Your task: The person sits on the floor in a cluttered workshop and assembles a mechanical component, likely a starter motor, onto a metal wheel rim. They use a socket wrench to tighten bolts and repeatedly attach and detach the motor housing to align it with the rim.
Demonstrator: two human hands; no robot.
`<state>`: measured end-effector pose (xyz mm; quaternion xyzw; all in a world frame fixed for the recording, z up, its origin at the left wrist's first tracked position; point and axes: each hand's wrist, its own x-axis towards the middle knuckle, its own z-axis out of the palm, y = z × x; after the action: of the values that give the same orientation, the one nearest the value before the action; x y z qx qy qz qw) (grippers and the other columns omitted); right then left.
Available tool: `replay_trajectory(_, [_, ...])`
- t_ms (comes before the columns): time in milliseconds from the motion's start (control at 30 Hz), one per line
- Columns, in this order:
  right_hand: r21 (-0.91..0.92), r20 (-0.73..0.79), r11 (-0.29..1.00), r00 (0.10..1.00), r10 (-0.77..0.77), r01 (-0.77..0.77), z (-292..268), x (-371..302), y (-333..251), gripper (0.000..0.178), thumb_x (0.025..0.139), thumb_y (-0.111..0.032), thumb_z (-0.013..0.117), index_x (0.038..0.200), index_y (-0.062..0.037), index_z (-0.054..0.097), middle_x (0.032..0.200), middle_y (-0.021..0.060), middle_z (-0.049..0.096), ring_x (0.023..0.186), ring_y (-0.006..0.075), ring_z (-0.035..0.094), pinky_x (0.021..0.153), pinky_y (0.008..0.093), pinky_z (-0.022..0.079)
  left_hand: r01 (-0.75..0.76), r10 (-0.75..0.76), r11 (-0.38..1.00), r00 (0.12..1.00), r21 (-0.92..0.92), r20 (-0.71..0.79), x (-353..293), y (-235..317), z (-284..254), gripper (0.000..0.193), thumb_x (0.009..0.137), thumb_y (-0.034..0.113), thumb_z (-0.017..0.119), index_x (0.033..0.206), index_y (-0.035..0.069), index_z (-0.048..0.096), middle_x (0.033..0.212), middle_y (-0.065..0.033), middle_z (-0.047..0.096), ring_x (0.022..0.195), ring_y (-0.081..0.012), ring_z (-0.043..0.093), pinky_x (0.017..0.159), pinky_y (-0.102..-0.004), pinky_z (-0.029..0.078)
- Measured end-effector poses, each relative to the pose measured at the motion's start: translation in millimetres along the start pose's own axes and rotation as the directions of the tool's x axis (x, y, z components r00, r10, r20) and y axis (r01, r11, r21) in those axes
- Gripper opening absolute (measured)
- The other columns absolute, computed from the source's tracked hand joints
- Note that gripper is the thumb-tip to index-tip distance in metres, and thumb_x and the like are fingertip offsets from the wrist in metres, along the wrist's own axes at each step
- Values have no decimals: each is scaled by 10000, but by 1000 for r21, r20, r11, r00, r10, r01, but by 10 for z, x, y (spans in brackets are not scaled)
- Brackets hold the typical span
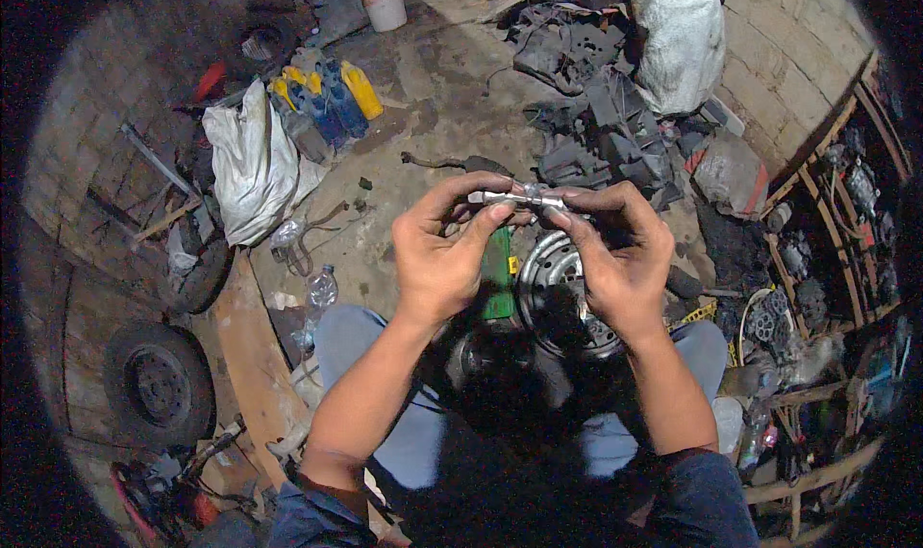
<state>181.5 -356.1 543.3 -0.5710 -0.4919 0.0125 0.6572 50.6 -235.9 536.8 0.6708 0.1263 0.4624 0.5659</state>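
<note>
Between the fingertips of both hands, a short silvery metal rod-like part [530,198] is held level, with a wider collar near its middle. My left hand [435,252] pinches its left end between thumb and fingers. The other end sits in the pinch of my right hand [627,252]. Its exact kind is too small to make out. Below the hands, a silver steel wheel rim [530,303] lies between my knees. A green box-like thing [499,277] is left of the rim, partly hidden behind my left wrist.
To the left are a tyre on its wheel [157,385], a wooden plank [245,332] and a white sack [245,168]. Yellow and blue bottles [336,101] stand beyond. Black plastic scraps [601,120] pile up at far right, near another white sack [678,38]. Cluttered wooden shelving [836,216] lines the right.
</note>
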Motion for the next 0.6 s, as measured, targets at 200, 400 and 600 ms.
replay_trajectory(200, [-115,-5,989,996,-94,92,61,-25,15,119,816,46,693,933,37,674,915,162,735,852,234,735,769,323,562,26,-21,998,997,59,-69,-66,-23,18,191,872,2,694,1061,-22,684,982,-98,720,908,-159,690,802,-289,553])
replay_trajectory(400, [-206,23,964,986,-166,168,-18,15,1,157,816,60,678,970,27,685,936,171,728,868,258,734,763,323,561,-62,52,980,997,187,59,-26,-19,-32,188,859,16,677,1046,-3,687,968,-113,725,875,-174,707,780,-291,545])
replay_trajectory(600, [-166,87,978,990,-115,128,-33,59,-77,165,830,59,650,989,32,683,949,172,725,879,269,730,769,329,557,-185,146,934,979,307,144,23,-26,-84,176,865,58,667,1030,0,682,964,-134,721,899,-221,706,801,-316,532])
